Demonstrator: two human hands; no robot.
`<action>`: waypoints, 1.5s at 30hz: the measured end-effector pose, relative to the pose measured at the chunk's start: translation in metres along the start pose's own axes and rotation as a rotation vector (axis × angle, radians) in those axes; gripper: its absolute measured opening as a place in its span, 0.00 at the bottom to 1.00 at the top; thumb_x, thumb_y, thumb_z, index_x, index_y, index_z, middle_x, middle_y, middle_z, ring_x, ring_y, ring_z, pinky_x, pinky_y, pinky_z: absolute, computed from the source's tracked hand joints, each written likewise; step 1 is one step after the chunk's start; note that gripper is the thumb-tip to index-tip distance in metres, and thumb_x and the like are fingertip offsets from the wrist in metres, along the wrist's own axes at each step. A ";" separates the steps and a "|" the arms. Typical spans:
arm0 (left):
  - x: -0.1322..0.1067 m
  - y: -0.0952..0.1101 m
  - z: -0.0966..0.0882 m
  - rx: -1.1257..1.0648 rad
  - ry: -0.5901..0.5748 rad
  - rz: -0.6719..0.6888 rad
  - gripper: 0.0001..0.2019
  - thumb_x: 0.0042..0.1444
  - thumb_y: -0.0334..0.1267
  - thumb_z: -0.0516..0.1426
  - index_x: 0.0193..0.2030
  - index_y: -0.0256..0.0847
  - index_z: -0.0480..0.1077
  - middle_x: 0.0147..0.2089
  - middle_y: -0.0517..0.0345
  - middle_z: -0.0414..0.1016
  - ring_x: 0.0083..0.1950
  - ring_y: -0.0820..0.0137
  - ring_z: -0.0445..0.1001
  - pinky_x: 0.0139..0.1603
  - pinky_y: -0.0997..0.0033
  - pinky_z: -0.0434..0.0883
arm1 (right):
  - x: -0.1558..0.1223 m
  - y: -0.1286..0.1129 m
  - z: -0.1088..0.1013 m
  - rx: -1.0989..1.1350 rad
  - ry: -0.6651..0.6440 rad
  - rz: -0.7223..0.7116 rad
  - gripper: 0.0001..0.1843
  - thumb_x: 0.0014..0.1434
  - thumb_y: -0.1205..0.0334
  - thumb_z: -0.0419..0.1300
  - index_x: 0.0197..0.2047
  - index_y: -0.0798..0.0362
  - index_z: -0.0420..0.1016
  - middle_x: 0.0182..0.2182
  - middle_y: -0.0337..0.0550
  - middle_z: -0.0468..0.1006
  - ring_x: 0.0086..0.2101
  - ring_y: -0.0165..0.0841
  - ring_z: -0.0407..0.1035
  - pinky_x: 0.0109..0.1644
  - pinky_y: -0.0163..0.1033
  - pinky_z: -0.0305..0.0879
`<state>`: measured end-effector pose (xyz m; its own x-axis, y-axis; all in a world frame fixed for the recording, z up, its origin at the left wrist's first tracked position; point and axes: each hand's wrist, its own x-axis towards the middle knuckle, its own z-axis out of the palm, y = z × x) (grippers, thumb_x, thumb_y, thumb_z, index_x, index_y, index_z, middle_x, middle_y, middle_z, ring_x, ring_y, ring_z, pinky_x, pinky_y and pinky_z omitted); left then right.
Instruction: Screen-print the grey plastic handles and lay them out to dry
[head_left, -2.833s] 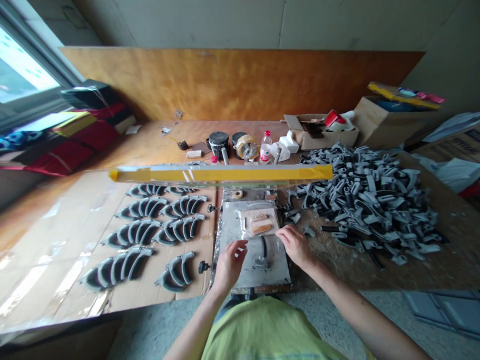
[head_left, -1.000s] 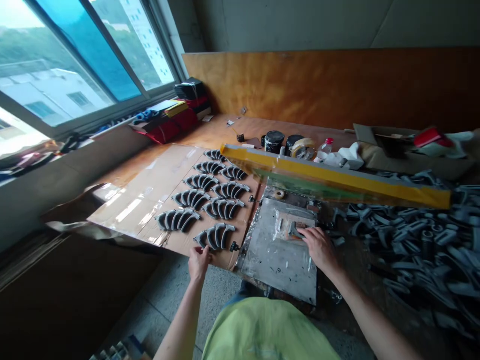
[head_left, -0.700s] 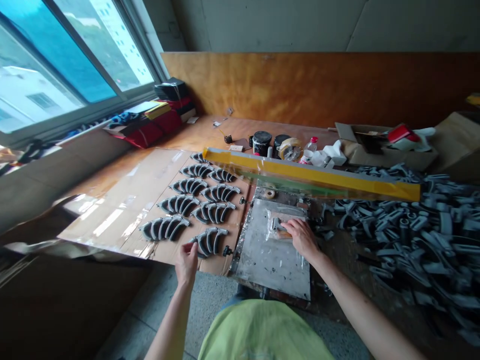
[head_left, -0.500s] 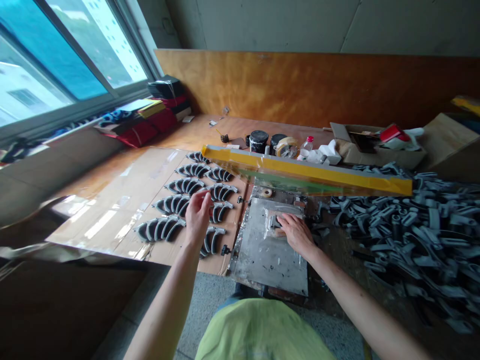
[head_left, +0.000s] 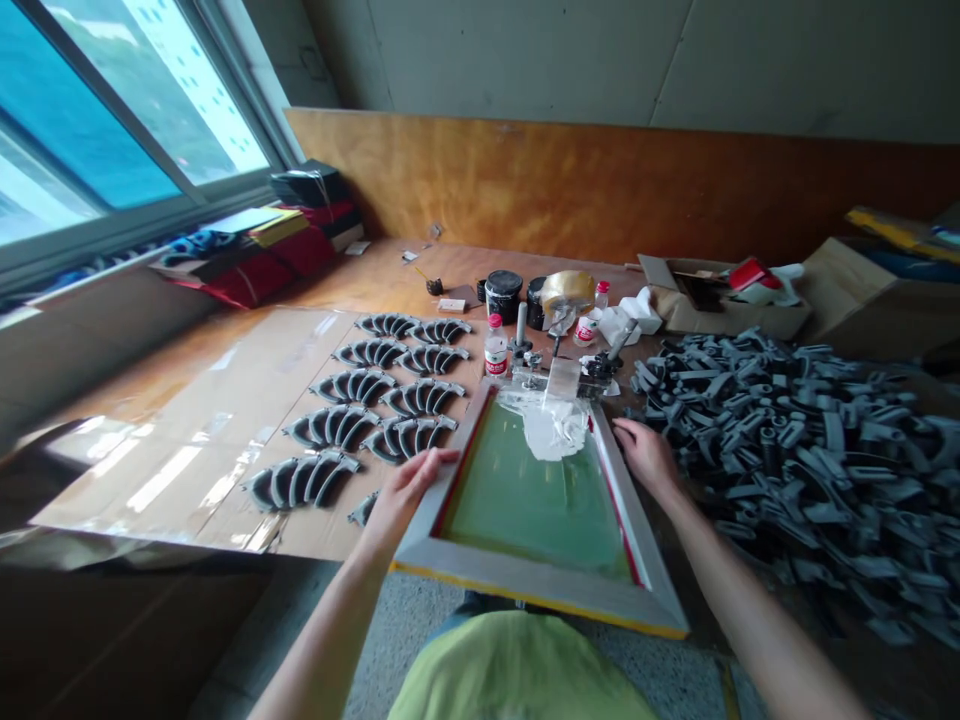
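A screen-printing frame (head_left: 450,478) with a grey border and green mesh lies lowered in front of me, white ink (head_left: 553,428) pooled at its far end. My left hand (head_left: 406,489) grips the frame's left rail, fingers curled over it. My right hand (head_left: 646,456) rests on the right rail with the fingers closed against its edge. Left of the frame, rows of curved grey plastic parts (head_left: 352,425) lie on a cardboard sheet (head_left: 180,440). A large heap of the same grey parts (head_left: 787,440) is piled on the right.
Beyond the frame stand black ink tins (head_left: 502,294), a tape roll (head_left: 567,290), small bottles (head_left: 495,346) and rags. Open cardboard boxes (head_left: 720,310) sit at the back right. Stacked red and black items (head_left: 277,240) lie under the window at left. A wooden board backs the bench.
The frame, raised before, has come down flat over the metal plate. My left hand went from the laid-out parts to the frame's left rail; my right hand left the plate for the right rail.
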<state>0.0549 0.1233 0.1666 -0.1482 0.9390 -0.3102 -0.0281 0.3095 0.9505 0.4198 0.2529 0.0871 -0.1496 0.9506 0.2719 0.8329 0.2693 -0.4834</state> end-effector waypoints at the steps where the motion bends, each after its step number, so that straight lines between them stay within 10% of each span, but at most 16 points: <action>1: -0.002 -0.018 -0.001 -0.008 -0.023 -0.061 0.31 0.52 0.60 0.60 0.56 0.39 0.73 0.39 0.55 0.78 0.38 0.65 0.76 0.36 0.72 0.71 | 0.009 -0.002 -0.007 0.000 0.053 0.015 0.19 0.66 0.59 0.50 0.53 0.53 0.75 0.46 0.53 0.79 0.46 0.43 0.73 0.52 0.51 0.69; 5: 0.009 -0.086 0.006 0.001 -0.026 -0.127 0.44 0.48 0.61 0.61 0.69 0.40 0.57 0.32 0.60 0.75 0.32 0.67 0.74 0.33 0.72 0.69 | 0.048 -0.043 -0.003 -0.107 0.087 -0.196 0.25 0.58 0.63 0.62 0.59 0.55 0.68 0.59 0.56 0.68 0.57 0.46 0.63 0.59 0.49 0.63; 10: 0.022 -0.119 0.011 0.069 -0.007 -0.119 0.40 0.53 0.59 0.58 0.67 0.40 0.58 0.30 0.63 0.72 0.29 0.70 0.70 0.29 0.74 0.65 | 0.069 -0.086 0.025 -0.319 -0.264 -0.187 0.11 0.56 0.67 0.63 0.44 0.53 0.74 0.40 0.49 0.77 0.44 0.41 0.69 0.47 0.41 0.64; 20: 0.022 -0.123 0.009 0.027 0.011 -0.161 0.39 0.50 0.61 0.59 0.65 0.40 0.61 0.30 0.61 0.73 0.28 0.68 0.71 0.27 0.73 0.66 | -0.004 -0.079 0.012 -0.179 -0.408 -0.542 0.15 0.52 0.80 0.54 0.36 0.53 0.75 0.35 0.44 0.77 0.40 0.37 0.68 0.45 0.39 0.59; 25: 0.022 -0.123 0.010 0.030 0.021 -0.167 0.39 0.51 0.61 0.59 0.64 0.39 0.61 0.32 0.58 0.75 0.30 0.67 0.73 0.28 0.72 0.67 | 0.006 -0.079 -0.003 -0.126 -0.487 -0.628 0.12 0.51 0.79 0.57 0.32 0.53 0.74 0.31 0.41 0.77 0.36 0.35 0.68 0.44 0.39 0.58; 35: 0.017 -0.115 0.010 -0.043 0.048 -0.174 0.37 0.49 0.59 0.62 0.61 0.41 0.64 0.28 0.62 0.74 0.30 0.66 0.76 0.29 0.72 0.70 | -0.031 -0.065 0.017 -0.073 -0.272 -0.643 0.14 0.59 0.77 0.54 0.42 0.54 0.76 0.38 0.46 0.78 0.41 0.38 0.67 0.47 0.41 0.62; 40: 0.013 -0.100 0.011 -0.076 0.029 -0.200 0.37 0.48 0.59 0.63 0.61 0.42 0.64 0.31 0.59 0.77 0.31 0.64 0.77 0.30 0.70 0.71 | 0.021 -0.074 -0.001 -0.058 -0.338 -0.510 0.07 0.60 0.68 0.61 0.42 0.50 0.77 0.37 0.41 0.78 0.40 0.36 0.70 0.43 0.37 0.64; 45: 0.001 -0.060 0.007 -0.054 0.029 -0.213 0.40 0.46 0.58 0.65 0.64 0.43 0.63 0.36 0.56 0.79 0.34 0.63 0.78 0.32 0.69 0.73 | 0.085 -0.092 0.001 -0.206 -0.293 -0.305 0.33 0.55 0.66 0.68 0.63 0.43 0.67 0.44 0.41 0.76 0.41 0.37 0.72 0.44 0.36 0.64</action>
<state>0.0635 0.1070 0.1089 -0.1618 0.8485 -0.5039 -0.1142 0.4910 0.8636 0.3297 0.3087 0.1541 -0.5234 0.8442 0.1157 0.8115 0.5353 -0.2343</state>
